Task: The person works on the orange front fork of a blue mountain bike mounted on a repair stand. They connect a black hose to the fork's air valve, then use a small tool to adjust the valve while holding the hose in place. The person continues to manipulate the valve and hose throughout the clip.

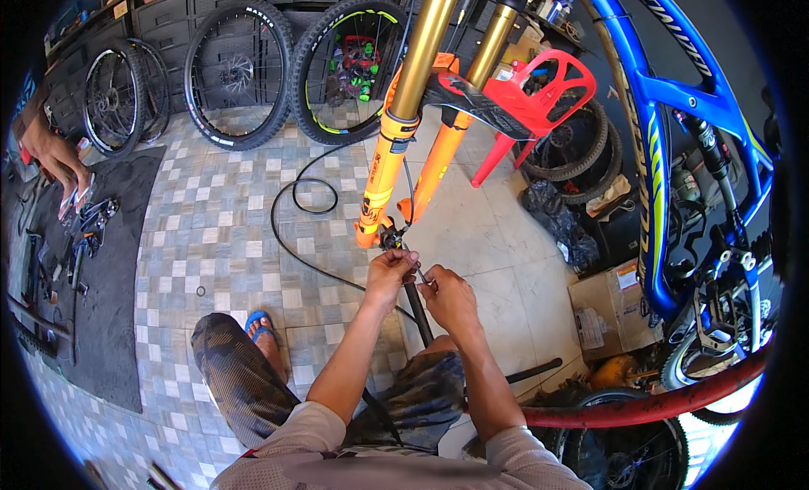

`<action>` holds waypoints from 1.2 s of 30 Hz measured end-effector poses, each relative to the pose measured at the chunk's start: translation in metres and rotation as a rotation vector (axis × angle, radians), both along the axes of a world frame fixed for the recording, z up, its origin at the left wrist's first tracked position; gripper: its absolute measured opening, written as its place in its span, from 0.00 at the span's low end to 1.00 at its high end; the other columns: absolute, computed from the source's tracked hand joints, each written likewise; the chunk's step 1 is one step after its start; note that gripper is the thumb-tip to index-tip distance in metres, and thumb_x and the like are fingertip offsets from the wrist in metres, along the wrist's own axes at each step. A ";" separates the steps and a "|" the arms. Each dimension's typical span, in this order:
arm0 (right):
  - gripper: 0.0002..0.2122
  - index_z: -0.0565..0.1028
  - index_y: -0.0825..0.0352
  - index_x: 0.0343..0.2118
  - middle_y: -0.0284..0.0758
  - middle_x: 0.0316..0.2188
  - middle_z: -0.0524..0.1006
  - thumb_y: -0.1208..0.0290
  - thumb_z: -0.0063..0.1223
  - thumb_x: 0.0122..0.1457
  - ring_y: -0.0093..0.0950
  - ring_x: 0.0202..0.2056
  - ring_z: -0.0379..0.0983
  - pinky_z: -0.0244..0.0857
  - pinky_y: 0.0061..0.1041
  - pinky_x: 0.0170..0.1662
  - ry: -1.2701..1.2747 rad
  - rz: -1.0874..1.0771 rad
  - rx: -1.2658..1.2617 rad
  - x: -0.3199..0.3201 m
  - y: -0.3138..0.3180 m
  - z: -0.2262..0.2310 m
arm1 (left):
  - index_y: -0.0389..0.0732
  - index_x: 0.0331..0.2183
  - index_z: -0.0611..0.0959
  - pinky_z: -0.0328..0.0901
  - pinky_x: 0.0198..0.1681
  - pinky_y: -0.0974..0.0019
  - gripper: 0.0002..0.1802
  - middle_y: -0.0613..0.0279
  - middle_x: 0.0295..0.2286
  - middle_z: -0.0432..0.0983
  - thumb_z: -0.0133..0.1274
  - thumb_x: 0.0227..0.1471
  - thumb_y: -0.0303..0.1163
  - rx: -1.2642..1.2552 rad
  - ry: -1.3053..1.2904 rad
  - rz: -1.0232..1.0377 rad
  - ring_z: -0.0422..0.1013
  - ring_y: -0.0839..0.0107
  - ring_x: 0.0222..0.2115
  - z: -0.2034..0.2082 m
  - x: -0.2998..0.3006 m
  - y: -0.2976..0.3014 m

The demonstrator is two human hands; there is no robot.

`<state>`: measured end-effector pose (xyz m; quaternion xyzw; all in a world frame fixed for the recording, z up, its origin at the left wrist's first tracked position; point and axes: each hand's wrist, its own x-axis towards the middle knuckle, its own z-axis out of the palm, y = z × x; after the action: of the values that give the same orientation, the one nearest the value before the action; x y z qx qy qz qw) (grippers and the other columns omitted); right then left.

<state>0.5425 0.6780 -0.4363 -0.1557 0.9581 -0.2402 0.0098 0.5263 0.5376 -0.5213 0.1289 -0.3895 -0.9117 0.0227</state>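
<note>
Both my hands meet below the lower end of an orange bicycle fork (377, 178) with gold upper tubes. A small dark brake caliper (390, 236) sits at the foot of its left leg. My left hand (389, 275) is closed just under the caliper, thumb and fingers pinched together; what lies between them is too small to make out. Close beside it, my right hand (451, 300) pinches a slim metal rod (422, 275) that points up toward the left fingertips. A black tube (416, 311) passes below and between my hands.
A black hose (276, 229) loops over the tiled floor to the left. Bicycle wheels (238, 73) lean against drawers behind. A red plastic chair (552, 85) stands beyond the fork. On the right are a blue bike frame (653, 187), a cardboard box (608, 313) and a red bar (649, 406). Another person's feet (76, 195) are far left.
</note>
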 end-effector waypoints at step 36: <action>0.15 0.81 0.65 0.35 0.40 0.33 0.84 0.58 0.69 0.54 0.42 0.40 0.82 0.73 0.40 0.45 -0.257 0.126 0.149 -0.045 -0.010 0.015 | 0.42 0.30 0.76 0.69 0.30 0.67 0.15 0.64 0.26 0.79 0.70 0.53 0.31 0.113 0.007 0.113 0.75 0.73 0.27 -0.011 -0.008 0.001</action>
<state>0.4973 0.6684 -0.4217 -0.1825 0.9524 -0.1853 0.1591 0.5184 0.5381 -0.5328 0.1488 -0.3293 -0.9299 0.0682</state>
